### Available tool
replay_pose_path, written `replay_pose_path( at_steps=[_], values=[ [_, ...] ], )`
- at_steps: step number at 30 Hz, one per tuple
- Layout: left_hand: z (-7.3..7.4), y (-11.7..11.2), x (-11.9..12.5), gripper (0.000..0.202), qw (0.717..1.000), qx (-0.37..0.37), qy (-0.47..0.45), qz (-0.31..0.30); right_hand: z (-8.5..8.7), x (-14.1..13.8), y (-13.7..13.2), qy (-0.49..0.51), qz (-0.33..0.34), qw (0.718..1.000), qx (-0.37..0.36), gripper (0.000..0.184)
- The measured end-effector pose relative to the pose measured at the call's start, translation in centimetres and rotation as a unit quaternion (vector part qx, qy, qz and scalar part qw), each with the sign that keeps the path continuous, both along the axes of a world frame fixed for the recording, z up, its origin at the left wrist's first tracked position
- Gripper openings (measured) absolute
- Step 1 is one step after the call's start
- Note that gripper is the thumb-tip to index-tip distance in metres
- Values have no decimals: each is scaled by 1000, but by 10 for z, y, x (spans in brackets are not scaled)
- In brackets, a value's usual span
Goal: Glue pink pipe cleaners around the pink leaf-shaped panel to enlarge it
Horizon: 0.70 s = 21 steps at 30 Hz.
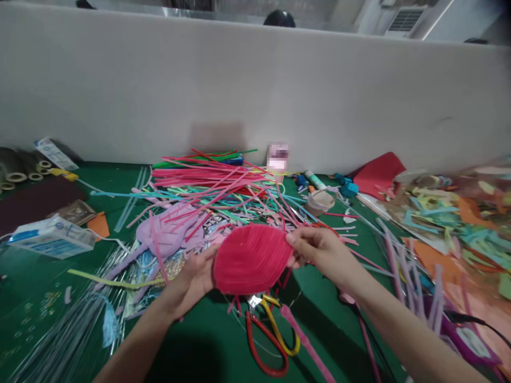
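Note:
A deep pink-red leaf-shaped piece (253, 259), with ribbed rows like pipe cleaners laid side by side, is held up above the green table. My left hand (195, 279) holds its left edge, some fingers hidden behind it. At the opposite edge, my right hand (317, 249) pinches the tip between thumb and fingers. Just below lie scissors (268, 340) with red and yellow handles, their blades mostly covered by the piece. A pink fuzzy stem (307, 343) slants beside them. Left of the piece rests a lilac leaf shape (170, 229) with fuzzy stems.
Loose pipe cleaners (207, 176) are heaped at the back, against a pale partition (239, 80). Wire stems (59, 340) and a blue-white box (51, 238) lie left. On the right are colourful scraps (439, 213), a small cup (320, 202) and a purple tool (463, 332) with a cord.

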State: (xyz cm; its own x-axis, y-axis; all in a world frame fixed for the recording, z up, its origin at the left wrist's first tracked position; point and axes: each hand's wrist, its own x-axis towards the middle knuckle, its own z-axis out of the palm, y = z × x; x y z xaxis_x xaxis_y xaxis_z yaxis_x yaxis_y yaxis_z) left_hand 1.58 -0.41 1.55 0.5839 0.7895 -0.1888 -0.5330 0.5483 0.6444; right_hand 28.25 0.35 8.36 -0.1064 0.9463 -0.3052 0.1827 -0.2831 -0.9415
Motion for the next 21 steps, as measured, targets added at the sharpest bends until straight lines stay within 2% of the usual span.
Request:
replay_pose_path(
  at_steps=[2, 5, 7, 9, 11, 12, 13, 17, 21],
  values=[
    [-5, 5, 0, 62, 999, -38, 20, -2, -7, -16, 6, -16, 57, 998, -20, 42],
    [-15, 8, -3, 49, 988, -125, 86, 5, -14, -33, 14, -30, 103, 994, -36, 41],
    [-19, 8, -7, 47, 982, -158, 104, 10, -14, -40, 21, -32, 135, 989, -46, 39],
    [-21, 8, -12, 43, 981, -165, 105, 17, -10, -46, 35, -95, 195, 976, -12, 41],
    [-22, 10, -16, 39, 980, -168, 108, 22, -3, -55, 58, -244, 248, 933, 93, 49],
    [-23, 10, -17, 37, 979, -172, 110, 25, 0, -61, 74, -353, 246, 885, 180, 50],
    [-23, 11, -17, 36, 978, -175, 112, 26, 2, -68, 91, -393, 227, 864, 216, 44],
    [-23, 13, -14, 36, 975, -182, 121, 32, 0, -113, 160, -468, 194, 821, 264, 25],
    [-25, 15, -13, 37, 976, -168, 129, 53, -13, -155, 203, -515, 182, 793, 269, 34]
  ],
)
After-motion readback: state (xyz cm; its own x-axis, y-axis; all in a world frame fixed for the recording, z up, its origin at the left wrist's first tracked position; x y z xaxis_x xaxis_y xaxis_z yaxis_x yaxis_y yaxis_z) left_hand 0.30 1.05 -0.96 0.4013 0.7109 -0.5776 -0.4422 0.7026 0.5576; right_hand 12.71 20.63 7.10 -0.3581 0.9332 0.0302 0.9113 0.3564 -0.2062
